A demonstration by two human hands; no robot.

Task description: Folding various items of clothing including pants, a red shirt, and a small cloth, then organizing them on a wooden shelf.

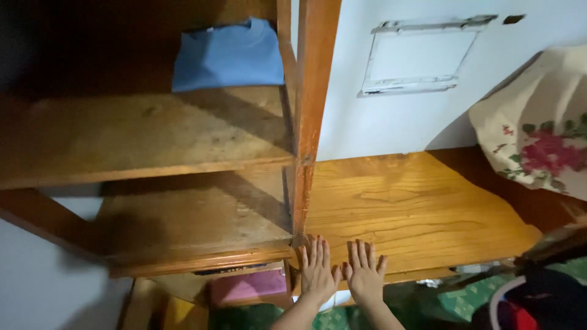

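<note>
Two hands — left hand (317, 267), right hand (364, 272) — flat on wooden board (416, 201)

Wooden shelf unit (153, 131): folded blue shirt (229, 55) on top shelf, rt side.

Floral pillow (541, 131) up right of the right hand (364, 275): cut by frame edge. Dark bundle (538, 302) beside that hand: indistinct, also cut off.

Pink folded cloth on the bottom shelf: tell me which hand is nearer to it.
Left. The left hand lies flat on the wooden board, just above and right of the pink folded cloth. The right hand lies beside it, farther right.
</note>
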